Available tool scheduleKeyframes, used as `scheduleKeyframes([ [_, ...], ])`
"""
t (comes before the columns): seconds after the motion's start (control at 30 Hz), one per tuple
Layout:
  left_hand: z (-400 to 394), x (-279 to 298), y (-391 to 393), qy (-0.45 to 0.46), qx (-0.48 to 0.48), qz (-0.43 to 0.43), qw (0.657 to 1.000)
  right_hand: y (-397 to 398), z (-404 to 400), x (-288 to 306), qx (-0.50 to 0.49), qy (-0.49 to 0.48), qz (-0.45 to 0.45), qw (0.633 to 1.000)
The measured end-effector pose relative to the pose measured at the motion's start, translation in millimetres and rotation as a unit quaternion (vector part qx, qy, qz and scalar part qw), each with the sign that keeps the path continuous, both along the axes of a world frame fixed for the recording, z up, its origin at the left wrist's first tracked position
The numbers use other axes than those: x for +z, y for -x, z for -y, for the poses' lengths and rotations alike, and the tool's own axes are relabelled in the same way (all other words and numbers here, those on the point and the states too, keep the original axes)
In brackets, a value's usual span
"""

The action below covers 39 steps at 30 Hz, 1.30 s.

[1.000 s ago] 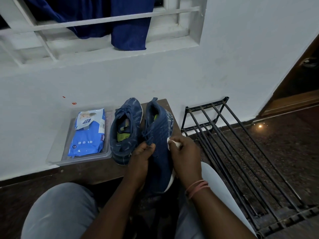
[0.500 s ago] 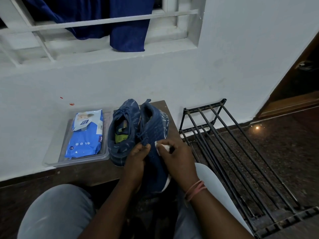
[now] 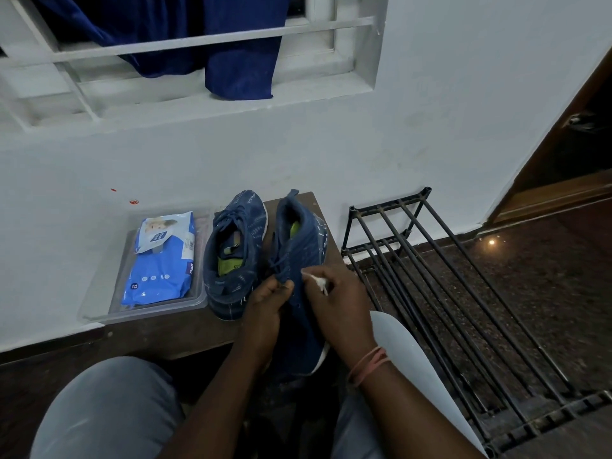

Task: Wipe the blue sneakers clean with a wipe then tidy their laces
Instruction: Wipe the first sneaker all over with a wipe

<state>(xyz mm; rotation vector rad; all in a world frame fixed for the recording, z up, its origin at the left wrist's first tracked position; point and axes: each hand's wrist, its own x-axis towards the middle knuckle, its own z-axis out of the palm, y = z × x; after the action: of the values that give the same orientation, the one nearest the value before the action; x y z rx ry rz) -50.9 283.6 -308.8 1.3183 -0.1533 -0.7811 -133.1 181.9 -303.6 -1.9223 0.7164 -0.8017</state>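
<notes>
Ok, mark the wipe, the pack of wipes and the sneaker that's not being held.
wipe point(image 3: 317, 281), head view, on the white wad showing in the right hand.
pack of wipes point(image 3: 162, 266), head view, on its blue front.
free sneaker point(image 3: 246, 223), head view, on its upper's side.

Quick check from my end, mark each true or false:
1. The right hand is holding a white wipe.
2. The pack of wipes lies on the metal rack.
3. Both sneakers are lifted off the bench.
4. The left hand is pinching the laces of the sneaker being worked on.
1. True. The right hand grips a crumpled white wipe.
2. False. The pack of wipes lies in a clear tray on the bench, left of the sneakers; the metal rack holds nothing visible.
3. False. Only the right sneaker is handled; the left sneaker rests on the bench.
4. True. The left hand pinches the laces.
</notes>
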Motion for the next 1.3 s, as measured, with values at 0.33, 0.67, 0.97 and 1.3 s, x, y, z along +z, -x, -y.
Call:
scheduleKeyframes([
  [0.33,-0.7,3.4,-0.7,0.011,-0.003,0.001,1.000,1.8,-1.3,0.8,0.024,-0.013,-0.002,1.000],
  [0.67,-0.8,2.0,-3.3,0.005,0.007,0.006,1.000,4.2,-4.0,6.2,0.058,-0.022,0.003,0.998],
  [0.97,1.2,0.5,-3.7,-0.009,0.002,0.006,1.000,11.0,-1.8,4.7,0.028,-0.028,-0.022,0.999],
  [1.3,1.6,-2.5,-3.3,-0.017,0.003,0.019,1.000,12.4,-7.1,9.9,0.047,-0.027,-0.030,0.998],
])
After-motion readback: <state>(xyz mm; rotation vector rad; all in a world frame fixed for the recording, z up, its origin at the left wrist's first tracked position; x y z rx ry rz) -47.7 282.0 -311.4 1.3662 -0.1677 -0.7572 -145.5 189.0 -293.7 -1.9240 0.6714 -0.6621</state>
